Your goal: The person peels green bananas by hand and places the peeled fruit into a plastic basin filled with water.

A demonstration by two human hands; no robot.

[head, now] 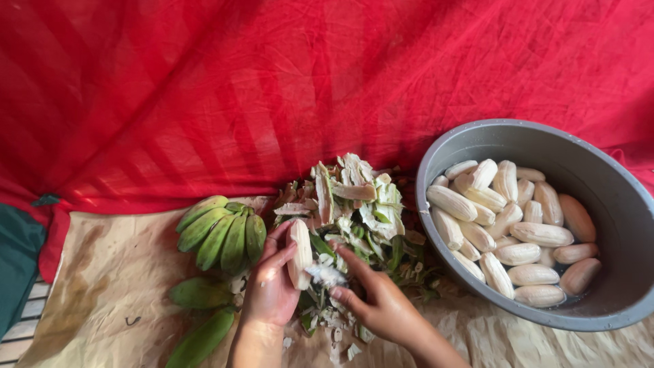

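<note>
Over the pile of green peels [354, 204] I see the left hand [269, 286] closed around a peeled banana [300, 252], upright, right hand [381, 303] just beside it with fingers curled, grip unclear, green banana bunch [221, 232] left, grey basin [613, 204] of peeled bananas in water right

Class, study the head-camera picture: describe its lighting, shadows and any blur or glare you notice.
Head view: soft red-tinted light comes through the red cloth, which shows striped bands of shadow; the grey basin casts shade over its inner wall, with no harsh glare on the peeled bananas; the right hand looks slightly motion-blurred, while the left hand with its peeled banana and the green bananas stay fairly sharp.
</note>
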